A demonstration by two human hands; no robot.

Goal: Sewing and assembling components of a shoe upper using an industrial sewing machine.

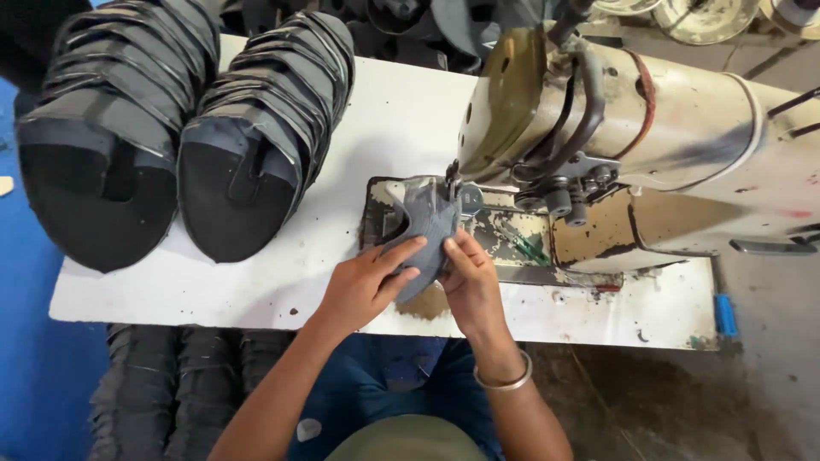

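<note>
White tabletop (256,282) carries my worn cream sewing machine (649,137). Both hands, left (367,282) and right (470,282), pinch the grey fabric shoe piece (427,226) under its needle, mid-seam I judge; next calls for steady feeding.

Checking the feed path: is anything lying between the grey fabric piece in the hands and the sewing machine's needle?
Nothing visible. The grey fabric piece already reaches the needle area; the left hand and right hand hold its near end.
</note>
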